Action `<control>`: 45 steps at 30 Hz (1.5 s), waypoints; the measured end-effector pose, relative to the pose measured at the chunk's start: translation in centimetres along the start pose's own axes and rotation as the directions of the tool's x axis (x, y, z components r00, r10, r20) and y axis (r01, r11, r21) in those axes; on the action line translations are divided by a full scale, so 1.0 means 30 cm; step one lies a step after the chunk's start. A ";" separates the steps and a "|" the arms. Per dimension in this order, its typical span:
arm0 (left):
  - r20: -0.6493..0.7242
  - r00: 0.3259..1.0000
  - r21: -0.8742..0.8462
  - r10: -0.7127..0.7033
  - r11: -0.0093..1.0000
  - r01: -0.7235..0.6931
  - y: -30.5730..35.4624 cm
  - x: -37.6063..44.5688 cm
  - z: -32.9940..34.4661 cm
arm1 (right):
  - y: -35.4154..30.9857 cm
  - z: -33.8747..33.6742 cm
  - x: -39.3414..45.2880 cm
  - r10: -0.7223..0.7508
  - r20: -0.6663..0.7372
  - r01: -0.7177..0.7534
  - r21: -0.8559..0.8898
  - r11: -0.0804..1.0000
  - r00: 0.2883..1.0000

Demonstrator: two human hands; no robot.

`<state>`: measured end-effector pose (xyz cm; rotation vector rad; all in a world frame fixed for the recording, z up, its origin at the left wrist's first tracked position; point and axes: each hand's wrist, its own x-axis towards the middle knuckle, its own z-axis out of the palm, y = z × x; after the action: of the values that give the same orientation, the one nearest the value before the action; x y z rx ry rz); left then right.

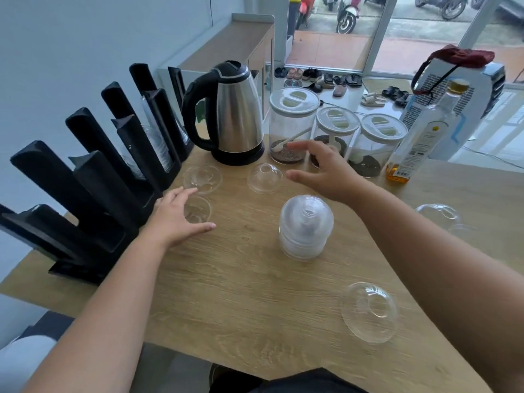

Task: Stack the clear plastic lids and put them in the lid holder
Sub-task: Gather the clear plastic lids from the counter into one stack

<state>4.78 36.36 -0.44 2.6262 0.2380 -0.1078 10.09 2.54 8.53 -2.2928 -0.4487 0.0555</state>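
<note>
Both hands are spread and empty — left hand [177, 215] over a dome lid [197, 209] near the lid holder [93, 177], right hand [326, 173] beside another lid [264, 177]. Lift each by its rim — seat them squarely on the mid-table stack [306, 226].

View count: one, head-worn, wide-angle.
Position: above the near edge of the wooden table [255, 293], at the wearer's head.
Facing: forward and downward, across the table toward glass doors [419, 29] at the far side.
Nearness: close; both forearms enter from the bottom corners, left hand [175, 217] and right hand [326, 171] mid-frame.
Lens effect: strong bending at edges; table edge curved, black lid holder [93, 177] splayed along the left.
Frame reach: stack of clear lids [304, 231] near centre, kettle [229, 114] behind.
Shared coverage: not applicable, single view.
</note>
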 end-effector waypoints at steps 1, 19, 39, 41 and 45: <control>0.014 1.000 0.007 -0.004 1.000 0.004 0.001 -0.001 -0.002 | -0.001 0.009 0.053 0.015 0.037 -0.014 -0.025 1.000 0.999; 0.505 0.856 -0.796 -0.109 0.325 0.511 -0.081 -0.032 0.011 | 0.125 0.299 0.463 0.327 0.391 -0.079 -0.531 0.844 0.861; -0.079 0.996 -0.003 -0.036 0.999 0.036 0.041 -0.011 0.168 | 0.014 0.038 0.299 0.119 0.316 -0.104 -0.066 0.992 0.941; -0.115 0.993 -0.075 -0.037 0.997 0.028 0.030 -0.026 0.181 | -0.002 -0.025 0.198 0.082 0.264 -0.125 0.149 0.981 0.961; -0.146 0.989 -0.188 0.008 0.982 -0.036 0.051 -0.053 0.176 | 0.015 -0.064 -0.023 0.055 0.205 -0.101 0.222 0.970 0.977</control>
<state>3.35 32.24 -4.14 2.4472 0.2556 0.1093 9.92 0.68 9.47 -2.0818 -0.4281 0.3603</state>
